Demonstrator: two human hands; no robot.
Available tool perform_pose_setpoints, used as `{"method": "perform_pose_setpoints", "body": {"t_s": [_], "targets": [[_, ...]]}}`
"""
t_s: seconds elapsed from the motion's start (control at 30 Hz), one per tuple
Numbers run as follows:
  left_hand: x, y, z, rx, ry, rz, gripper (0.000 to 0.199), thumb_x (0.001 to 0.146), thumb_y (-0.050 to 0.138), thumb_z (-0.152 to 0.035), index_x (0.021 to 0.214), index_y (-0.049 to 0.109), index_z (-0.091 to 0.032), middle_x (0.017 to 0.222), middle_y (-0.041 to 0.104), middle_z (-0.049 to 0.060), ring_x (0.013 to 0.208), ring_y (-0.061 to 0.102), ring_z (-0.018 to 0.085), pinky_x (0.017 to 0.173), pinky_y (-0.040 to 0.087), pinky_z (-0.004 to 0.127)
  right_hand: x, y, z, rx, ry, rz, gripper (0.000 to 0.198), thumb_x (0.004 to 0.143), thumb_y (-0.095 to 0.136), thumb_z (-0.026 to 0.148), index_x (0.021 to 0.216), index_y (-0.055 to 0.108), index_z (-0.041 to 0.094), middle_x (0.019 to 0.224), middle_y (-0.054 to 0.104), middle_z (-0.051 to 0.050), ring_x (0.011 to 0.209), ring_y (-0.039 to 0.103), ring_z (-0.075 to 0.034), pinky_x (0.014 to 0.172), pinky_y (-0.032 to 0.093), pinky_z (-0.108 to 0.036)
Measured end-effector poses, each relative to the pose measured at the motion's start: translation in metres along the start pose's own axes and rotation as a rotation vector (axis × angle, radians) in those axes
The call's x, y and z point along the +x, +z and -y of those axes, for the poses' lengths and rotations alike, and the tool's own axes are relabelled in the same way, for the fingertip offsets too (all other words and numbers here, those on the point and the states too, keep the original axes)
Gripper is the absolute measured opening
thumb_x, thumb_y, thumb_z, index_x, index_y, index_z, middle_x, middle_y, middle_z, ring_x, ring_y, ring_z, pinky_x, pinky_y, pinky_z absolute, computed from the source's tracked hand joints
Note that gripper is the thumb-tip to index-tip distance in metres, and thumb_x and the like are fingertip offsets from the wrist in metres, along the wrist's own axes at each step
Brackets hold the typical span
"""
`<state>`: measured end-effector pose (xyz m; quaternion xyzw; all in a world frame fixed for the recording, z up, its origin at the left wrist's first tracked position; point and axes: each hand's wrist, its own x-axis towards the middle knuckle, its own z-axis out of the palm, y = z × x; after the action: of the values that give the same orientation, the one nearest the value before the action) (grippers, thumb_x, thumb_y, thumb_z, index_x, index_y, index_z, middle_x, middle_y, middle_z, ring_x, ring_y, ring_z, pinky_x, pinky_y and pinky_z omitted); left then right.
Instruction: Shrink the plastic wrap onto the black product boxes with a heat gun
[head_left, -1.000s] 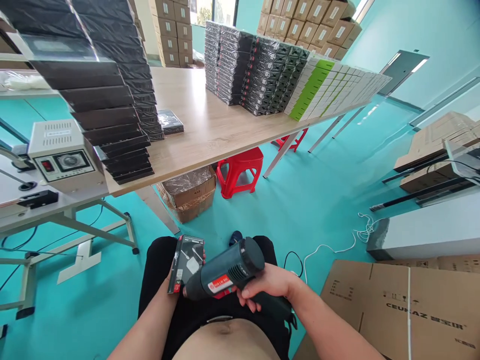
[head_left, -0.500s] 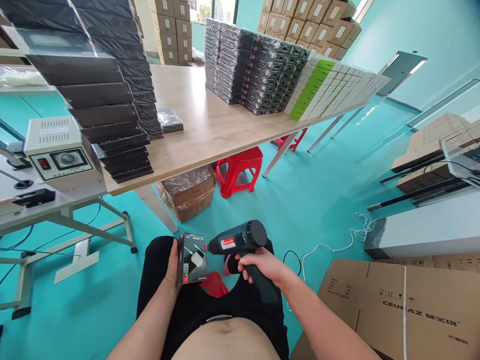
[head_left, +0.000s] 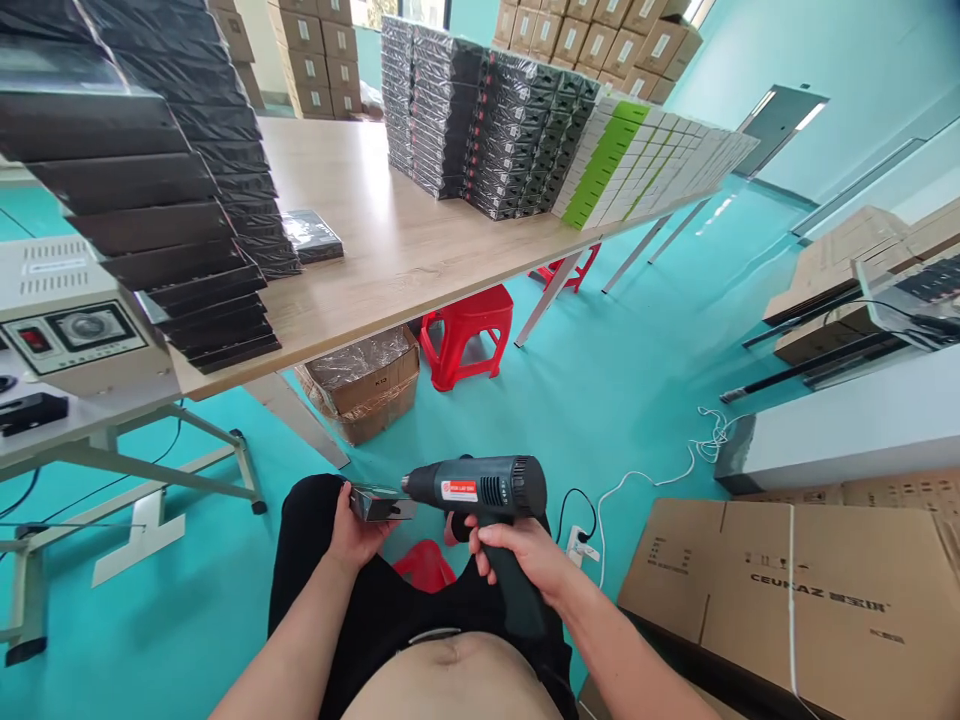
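My left hand (head_left: pixel 357 532) grips a small black box (head_left: pixel 382 506) from beneath and along its left side. The box is tilted so that an end face with a dark slot points toward me. My right hand (head_left: pixel 517 550) is wrapped round the handle of a dark heat gun (head_left: pixel 472 484) with a red and white label. Its nozzle points left and sits just at the upper right edge of the box; whether they touch I cannot tell. Both hands are above my lap.
A wooden table (head_left: pixel 360 300) bears tall stacks of black boxes (head_left: pixel 172 190) and white-green boxes (head_left: pixel 615 160). Below it are an open carton (head_left: pixel 375 405) and a red stool (head_left: pixel 466 335). A power strip (head_left: pixel 581 545) with cords and a large carton (head_left: pixel 735 590) lie to my right.
The box has been tipped, so its printed front has turned away and an end face shows. The heat gun has levelled and its nozzle has shifted slightly left. My view has turned a little right.
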<state>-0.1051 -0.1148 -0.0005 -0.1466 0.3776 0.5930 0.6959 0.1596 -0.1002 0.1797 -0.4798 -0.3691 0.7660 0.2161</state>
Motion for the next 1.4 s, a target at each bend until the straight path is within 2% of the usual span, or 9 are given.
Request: {"method": "perform_pose_setpoints", "body": {"t_s": [0.07, 0.27, 0.47, 0.63, 0.8, 0.97, 1.1, 1.27, 1.4], "targets": [[-0.001, -0.001, 0.0, 0.001, -0.015, 0.017, 0.039, 0.081, 0.056, -0.051, 0.103, 0.058, -0.019, 0.094, 0.068, 0.011, 0.091, 0.066, 0.032, 0.075, 0.053, 0.052, -0.002, -0.007, 0.0, -0.041, 0.028, -0.027, 0.03, 0.071, 0.066, 0.032, 0.094, 0.066, 0.013, 0.074, 0.066, -0.004, 0.056, 0.059, -0.014, 0.05, 0.046, -0.026], [-0.001, 0.003, 0.001, -0.057, -0.007, -0.009, 0.032, 0.082, 0.054, -0.049, 0.089, 0.059, -0.018, 0.074, 0.066, 0.006, 0.072, 0.066, 0.025, 0.07, 0.055, 0.044, -0.009, -0.004, -0.006, -0.035, 0.083, 0.174, 0.027, 0.071, 0.067, 0.028, 0.092, 0.067, 0.011, 0.078, 0.067, -0.007, 0.058, 0.06, -0.015, 0.052, 0.047, -0.027], [-0.002, -0.002, -0.002, -0.085, -0.027, 0.057, 0.038, 0.082, 0.055, -0.052, 0.098, 0.057, -0.017, 0.102, 0.067, 0.015, 0.099, 0.063, 0.035, 0.083, 0.05, 0.056, -0.007, -0.021, -0.007, -0.012, 0.036, -0.061, 0.029, 0.076, 0.061, 0.03, 0.098, 0.065, 0.012, 0.078, 0.066, -0.006, 0.059, 0.06, -0.014, 0.052, 0.047, -0.026], [0.002, -0.004, -0.002, -0.079, -0.025, 0.048, 0.043, 0.082, 0.055, -0.053, 0.107, 0.054, -0.018, 0.106, 0.065, 0.014, 0.103, 0.062, 0.035, 0.083, 0.05, 0.057, -0.02, -0.043, -0.01, -0.038, 0.065, -0.025, 0.028, 0.077, 0.059, 0.027, 0.1, 0.064, 0.012, 0.079, 0.065, -0.006, 0.061, 0.061, -0.015, 0.052, 0.048, -0.026], [0.005, -0.002, 0.002, -0.046, -0.059, 0.039, 0.043, 0.081, 0.054, -0.053, 0.105, 0.054, -0.017, 0.109, 0.063, 0.016, 0.103, 0.061, 0.035, 0.084, 0.05, 0.056, -0.023, -0.029, -0.016, -0.07, 0.069, 0.056, 0.028, 0.076, 0.062, 0.027, 0.1, 0.064, 0.013, 0.08, 0.065, -0.006, 0.06, 0.061, -0.015, 0.053, 0.047, -0.027], [0.005, -0.002, 0.003, -0.033, -0.058, 0.026, 0.041, 0.082, 0.053, -0.052, 0.1, 0.054, -0.016, 0.104, 0.064, 0.016, 0.1, 0.063, 0.034, 0.083, 0.051, 0.055, -0.018, -0.011, -0.015, -0.086, -0.027, 0.053, 0.026, 0.076, 0.064, 0.029, 0.097, 0.065, 0.014, 0.081, 0.064, -0.004, 0.062, 0.06, -0.015, 0.056, 0.046, -0.029], [0.004, -0.005, 0.003, -0.038, -0.042, 0.06, 0.039, 0.082, 0.053, -0.051, 0.102, 0.055, -0.017, 0.106, 0.064, 0.015, 0.1, 0.063, 0.034, 0.082, 0.051, 0.055, -0.015, -0.011, -0.015, -0.15, 0.001, 0.086, 0.021, 0.076, 0.064, 0.028, 0.091, 0.068, 0.014, 0.08, 0.066, -0.005, 0.062, 0.06, -0.016, 0.056, 0.046, -0.029], [0.005, -0.009, 0.002, -0.049, -0.047, 0.044, 0.041, 0.081, 0.054, -0.053, 0.097, 0.053, -0.016, 0.107, 0.063, 0.017, 0.104, 0.061, 0.036, 0.082, 0.052, 0.054, 0.002, -0.032, -0.022, 0.001, -0.034, -0.247, 0.026, 0.073, 0.067, 0.028, 0.095, 0.068, 0.014, 0.069, 0.065, -0.003, 0.059, 0.058, -0.015, 0.053, 0.047, -0.026], [0.005, -0.009, 0.001, -0.071, -0.053, 0.044, 0.037, 0.081, 0.055, -0.051, 0.094, 0.053, -0.017, 0.105, 0.063, 0.015, 0.106, 0.06, 0.035, 0.082, 0.052, 0.053, 0.012, -0.056, -0.03, 0.154, 0.02, -0.277, 0.027, 0.077, 0.062, 0.031, 0.096, 0.066, 0.013, 0.077, 0.065, -0.004, 0.06, 0.059, -0.013, 0.051, 0.048, -0.024]]}}
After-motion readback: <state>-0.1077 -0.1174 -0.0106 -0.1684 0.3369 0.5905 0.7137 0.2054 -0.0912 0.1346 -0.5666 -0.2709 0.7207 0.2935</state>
